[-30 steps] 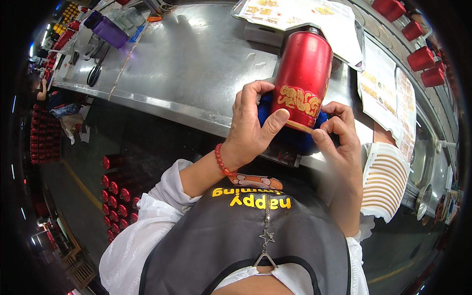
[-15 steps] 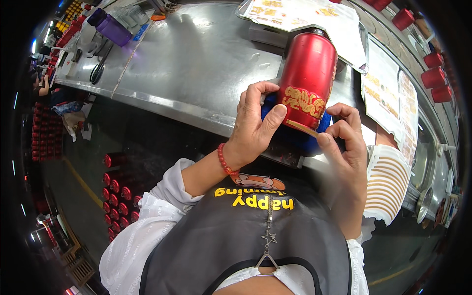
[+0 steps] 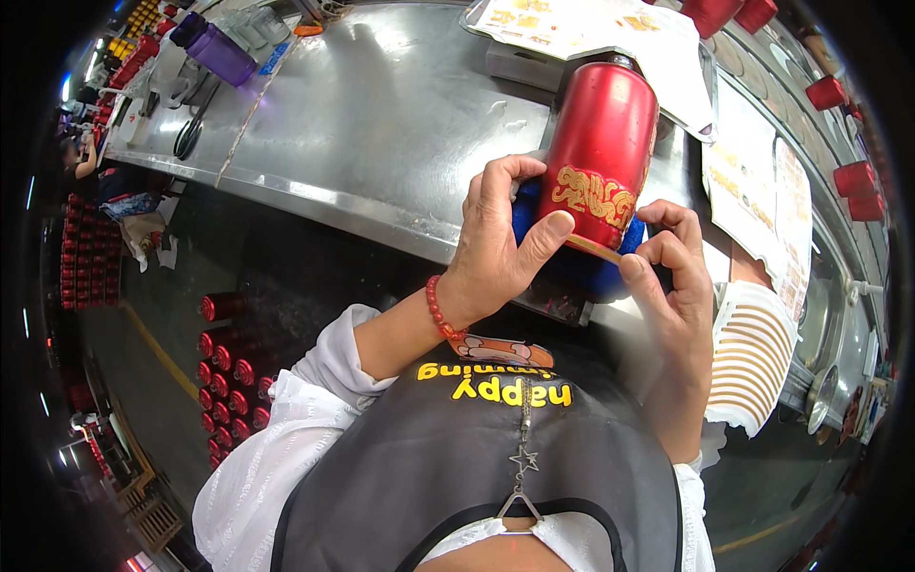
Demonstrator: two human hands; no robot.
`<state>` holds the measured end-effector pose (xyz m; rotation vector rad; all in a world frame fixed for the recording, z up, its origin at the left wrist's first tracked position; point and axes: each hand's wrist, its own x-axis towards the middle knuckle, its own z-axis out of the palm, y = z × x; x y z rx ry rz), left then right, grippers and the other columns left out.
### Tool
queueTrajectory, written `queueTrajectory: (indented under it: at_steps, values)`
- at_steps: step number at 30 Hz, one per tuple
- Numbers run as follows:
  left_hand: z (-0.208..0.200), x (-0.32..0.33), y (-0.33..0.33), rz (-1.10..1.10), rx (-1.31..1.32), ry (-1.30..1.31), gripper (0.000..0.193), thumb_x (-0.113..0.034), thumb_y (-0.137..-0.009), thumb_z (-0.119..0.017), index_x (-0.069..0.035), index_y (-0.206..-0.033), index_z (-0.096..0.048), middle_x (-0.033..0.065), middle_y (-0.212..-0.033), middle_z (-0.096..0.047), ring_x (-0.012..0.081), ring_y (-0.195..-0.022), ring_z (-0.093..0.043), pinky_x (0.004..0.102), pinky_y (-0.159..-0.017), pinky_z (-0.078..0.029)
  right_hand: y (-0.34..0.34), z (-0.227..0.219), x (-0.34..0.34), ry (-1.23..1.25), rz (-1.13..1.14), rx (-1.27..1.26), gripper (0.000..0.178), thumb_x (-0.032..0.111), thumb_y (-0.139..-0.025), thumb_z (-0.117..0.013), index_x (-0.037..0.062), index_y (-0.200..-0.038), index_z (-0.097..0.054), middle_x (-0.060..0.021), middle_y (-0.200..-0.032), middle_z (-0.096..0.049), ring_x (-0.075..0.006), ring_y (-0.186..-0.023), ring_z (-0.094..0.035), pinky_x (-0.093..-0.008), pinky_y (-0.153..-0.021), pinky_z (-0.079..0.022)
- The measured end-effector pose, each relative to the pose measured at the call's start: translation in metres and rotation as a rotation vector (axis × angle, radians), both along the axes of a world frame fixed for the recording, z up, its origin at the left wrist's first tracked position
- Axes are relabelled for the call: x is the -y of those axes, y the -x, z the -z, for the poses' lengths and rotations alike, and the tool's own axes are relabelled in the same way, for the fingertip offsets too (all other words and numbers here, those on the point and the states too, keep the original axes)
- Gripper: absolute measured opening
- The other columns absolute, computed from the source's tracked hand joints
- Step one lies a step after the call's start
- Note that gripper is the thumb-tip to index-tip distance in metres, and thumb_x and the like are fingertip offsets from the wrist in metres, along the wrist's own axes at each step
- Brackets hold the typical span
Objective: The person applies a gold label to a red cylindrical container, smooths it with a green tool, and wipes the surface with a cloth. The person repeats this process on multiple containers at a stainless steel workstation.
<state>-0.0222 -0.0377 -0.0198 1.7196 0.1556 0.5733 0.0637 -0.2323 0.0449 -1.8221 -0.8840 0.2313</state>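
Observation:
A shiny red bottle (image 3: 602,124) with a gold dragon pattern lies on a blue support (image 3: 599,275), its base toward me. Along the base edge runs a narrow gold strip (image 3: 595,249). My left hand (image 3: 500,224) holds the bottle's left side, index finger bent against it and thumb laid by the strip's left part. At the strip's right end, the thumb and index finger of my right hand (image 3: 673,272) are pinched together on it. The left hand's other fingers are partly hidden.
A white sheet of gold strips (image 3: 753,357) hangs by my right forearm. Decal sheets (image 3: 739,181) lie at right and on a raised tray beyond the bottle. A purple bottle (image 3: 214,50) stands far left on the metal table (image 3: 381,124). Several red bottles (image 3: 229,391) are stacked below left.
My left thumb has slid right along the base edge. The bottle has shifted slightly right. Red containers at the far upper right have changed position.

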Motion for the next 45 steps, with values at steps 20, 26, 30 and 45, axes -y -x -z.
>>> queueTrajectory:
  at_steps: [20,26,30,45]
  values:
    - [0.004,-0.006,0.001,0.074,-0.03,0.031,0.062,-0.033,-0.094,-0.07,0.001,-0.135,-0.038,0.0138,-0.126,-0.047,0.0203,-0.119,-0.045,0.0353,-0.106,-0.036,0.0,0.011,0.0,0.011,0.044,-0.04,0.021,0.013,-0.089,-0.072,0.0003,-0.079,-0.058,-0.0136,-0.117,-0.05,-0.017,-0.096,-0.053,-0.0277,-0.076,-0.046]
    - [-0.004,0.001,-0.002,0.013,-0.012,-0.137,0.071,-0.04,-0.091,-0.073,0.003,-0.134,-0.039,0.0203,-0.127,-0.045,0.029,-0.12,-0.046,0.0424,-0.107,-0.038,0.0,0.012,0.001,0.004,0.041,-0.025,0.021,0.014,-0.089,-0.073,0.0004,-0.079,-0.059,-0.0144,-0.118,-0.05,-0.0195,-0.099,-0.053,-0.0292,-0.078,-0.047]
    - [0.001,0.0,-0.003,0.027,0.006,-0.094,0.071,-0.038,-0.091,-0.074,0.003,-0.135,-0.037,0.0203,-0.127,-0.044,0.0293,-0.121,-0.046,0.0424,-0.108,-0.037,0.001,0.009,0.001,0.003,0.033,-0.019,0.021,0.014,-0.088,-0.073,0.0005,-0.08,-0.06,-0.0154,-0.118,-0.05,-0.0217,-0.102,-0.054,-0.0303,-0.079,-0.047]
    - [-0.001,0.0,-0.003,0.048,0.019,-0.051,0.069,-0.039,-0.093,-0.071,0.004,-0.135,-0.039,0.0209,-0.128,-0.043,0.0305,-0.123,-0.045,0.0421,-0.109,-0.037,-0.001,0.017,0.001,0.011,0.05,-0.003,0.026,0.018,-0.091,-0.073,-0.0003,-0.079,-0.059,-0.0153,-0.115,-0.05,-0.019,-0.097,-0.054,-0.028,-0.074,-0.047]
